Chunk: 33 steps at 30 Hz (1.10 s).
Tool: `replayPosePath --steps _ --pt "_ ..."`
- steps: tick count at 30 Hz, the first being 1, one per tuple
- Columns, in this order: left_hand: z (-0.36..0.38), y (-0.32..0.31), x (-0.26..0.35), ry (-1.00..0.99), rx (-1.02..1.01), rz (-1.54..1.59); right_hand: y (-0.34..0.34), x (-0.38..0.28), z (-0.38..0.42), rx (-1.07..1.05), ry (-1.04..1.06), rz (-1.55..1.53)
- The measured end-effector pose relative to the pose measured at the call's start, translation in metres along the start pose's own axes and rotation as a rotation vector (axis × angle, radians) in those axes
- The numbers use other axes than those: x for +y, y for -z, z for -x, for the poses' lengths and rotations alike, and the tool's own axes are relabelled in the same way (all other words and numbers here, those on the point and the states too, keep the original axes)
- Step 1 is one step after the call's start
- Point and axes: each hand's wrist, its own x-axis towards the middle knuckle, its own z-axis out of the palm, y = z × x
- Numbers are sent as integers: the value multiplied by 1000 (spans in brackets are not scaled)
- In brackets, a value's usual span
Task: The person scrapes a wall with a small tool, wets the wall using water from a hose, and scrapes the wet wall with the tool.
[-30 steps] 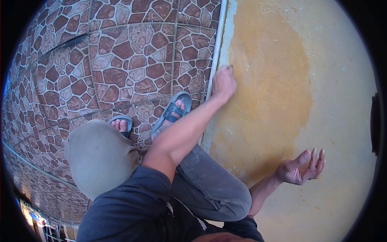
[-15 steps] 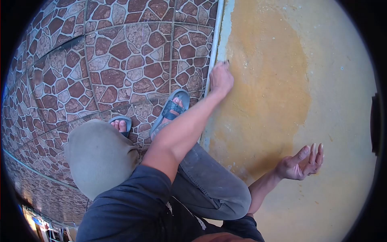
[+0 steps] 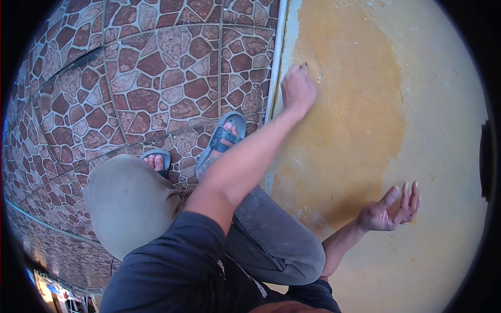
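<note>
My left hand (image 3: 298, 93) is closed in a fist against the yellowish painted wall (image 3: 360, 104), just beside the pale strip (image 3: 276, 68) along the wall's foot. A small dark tip shows at the top of the fingers; what it belongs to I cannot tell. Patches of deeper ochre and flaking pale paint surround this hand. My right hand (image 3: 389, 209), lower on the right, overlaps the wall, its thumb and loosely curled fingers apart and nothing in them. Its forearm comes out from behind my bent knee (image 3: 292, 250) in dusty grey trousers.
Brown stone-patterned tiles (image 3: 167, 68) cover the floor on the left, meeting the wall at the pale strip. My feet in grey sandals (image 3: 229, 125) stand close to that edge. A second bent knee (image 3: 128, 203) fills the lower left. Blurred objects (image 3: 62, 297) appear at the bottom left corner.
My left hand has shifted a little up and to the right, away from the pale strip and further over the wall. My right hand has stayed nearly still.
</note>
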Motion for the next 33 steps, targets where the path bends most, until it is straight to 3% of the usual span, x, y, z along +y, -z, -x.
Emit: replayPosePath --steps 3,8,12,14,17,22,27,28,30,33 --pt "2 -4 2 -14 104 74 5 1 2 -144 67 203" --pt "65 6 -25 -6 -49 12 -17 -19 -4 -390 77 40" --pt "30 3 20 -114 72 155 -17 -15 -3 -394 77 48" --pt "11 8 68 -325 32 276 -16 -14 1 -399 53 8" --pt "43 8 74 -346 54 269 -14 -14 0 -411 55 24" --pt "81 9 30 -342 -1 196 -17 -20 -5 -413 46 47" --pt "55 4 60 48 -7 215 -9 -22 2 -402 -15 -11" --pt "61 3 61 48 -6 223 -6 -20 5 -428 -2 -5" --pt "79 5 59 -145 83 263 -4 -18 7 -444 12 -3" --pt "105 2 44 -239 37 261 -4 -19 12 -424 -19 -78"
